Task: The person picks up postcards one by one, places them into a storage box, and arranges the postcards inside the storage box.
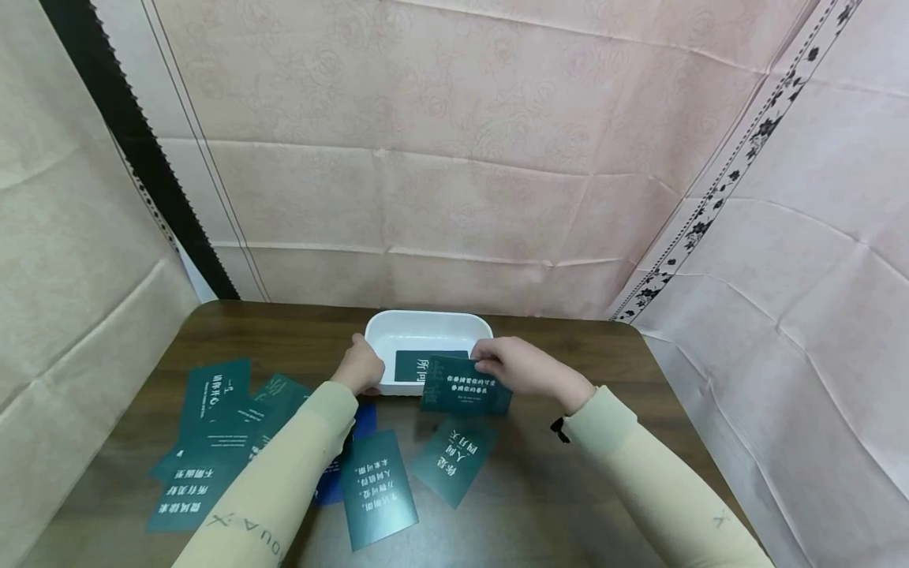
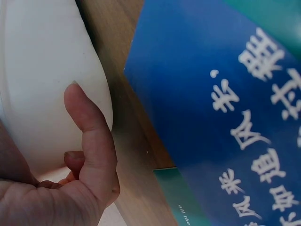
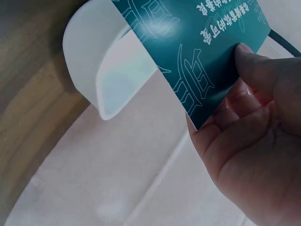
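A white plastic tray [image 1: 429, 317] stands near the back edge of the table. My left hand [image 1: 360, 367] grips its left front corner, and in the left wrist view the thumb [image 2: 89, 113] lies against the outer wall. One dark green card [image 1: 408, 367] with white characters lies inside the tray. Between thumb and fingers, my right hand [image 1: 524, 366] pinches another dark green card [image 1: 465, 388], tilted over the tray's front right rim. That card hides part of the tray and of the card in it. In the right wrist view the thumb presses on its printed face.
Several green cards [image 1: 192, 493] overlap at the left of the wooden table [image 1: 568, 489]. A blue card [image 2: 183, 94] lies close in front of the tray, partly under my left arm. Two green cards, one long [image 1: 379, 493] and one tilted [image 1: 456, 457], lie nearer me. Pale cloth [image 1: 454, 205] hangs behind.
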`<state>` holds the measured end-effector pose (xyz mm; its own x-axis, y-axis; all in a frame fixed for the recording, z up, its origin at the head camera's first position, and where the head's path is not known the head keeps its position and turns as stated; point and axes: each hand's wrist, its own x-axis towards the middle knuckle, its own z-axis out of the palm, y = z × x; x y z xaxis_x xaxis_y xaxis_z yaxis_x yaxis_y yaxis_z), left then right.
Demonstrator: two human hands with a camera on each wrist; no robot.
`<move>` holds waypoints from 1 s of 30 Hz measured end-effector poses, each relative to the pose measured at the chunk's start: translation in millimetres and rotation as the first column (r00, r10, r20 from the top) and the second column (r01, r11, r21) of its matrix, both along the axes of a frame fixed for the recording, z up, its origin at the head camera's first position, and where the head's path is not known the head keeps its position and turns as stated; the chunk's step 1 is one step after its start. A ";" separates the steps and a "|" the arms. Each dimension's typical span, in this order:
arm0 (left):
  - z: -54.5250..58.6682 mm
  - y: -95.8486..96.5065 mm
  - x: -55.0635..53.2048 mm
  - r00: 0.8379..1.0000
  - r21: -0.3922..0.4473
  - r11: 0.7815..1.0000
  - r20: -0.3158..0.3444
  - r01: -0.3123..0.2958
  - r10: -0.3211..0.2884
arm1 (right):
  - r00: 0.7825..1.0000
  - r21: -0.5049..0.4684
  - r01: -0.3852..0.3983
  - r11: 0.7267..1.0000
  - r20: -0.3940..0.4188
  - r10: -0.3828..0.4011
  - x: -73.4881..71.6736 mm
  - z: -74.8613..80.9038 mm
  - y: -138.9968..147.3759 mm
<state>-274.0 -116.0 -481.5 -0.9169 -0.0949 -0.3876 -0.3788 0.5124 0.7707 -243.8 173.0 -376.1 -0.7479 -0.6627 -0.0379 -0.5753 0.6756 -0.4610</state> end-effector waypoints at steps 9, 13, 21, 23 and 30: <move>-0.5 0.0 -0.5 1.000 -0.006 1.000 0.001 -0.001 0.001 | 0.997 -0.052 0.062 0.997 -0.052 -0.065 -14.0 7.2 -3.3; -0.4 -0.3 -0.3 1.000 -0.005 1.000 -0.001 0.000 0.000 | 0.993 -0.085 0.093 0.992 -0.065 -0.098 -18.3 9.2 -6.5; -1.9 -1.4 -1.8 1.000 0.002 1.000 0.005 0.005 -0.005 | 0.981 -0.153 0.122 0.981 -0.129 -0.143 -30.6 8.9 -24.1; -2.3 -1.4 -2.4 1.000 0.000 1.000 0.013 0.000 0.000 | 0.976 -0.161 0.137 0.978 -0.145 -0.160 -34.6 6.0 -30.1; -2.1 0.2 -3.5 1.000 -0.003 1.000 0.022 -0.020 0.020 | 0.975 -0.124 0.150 0.981 -0.147 -0.168 -49.9 -10.7 -48.6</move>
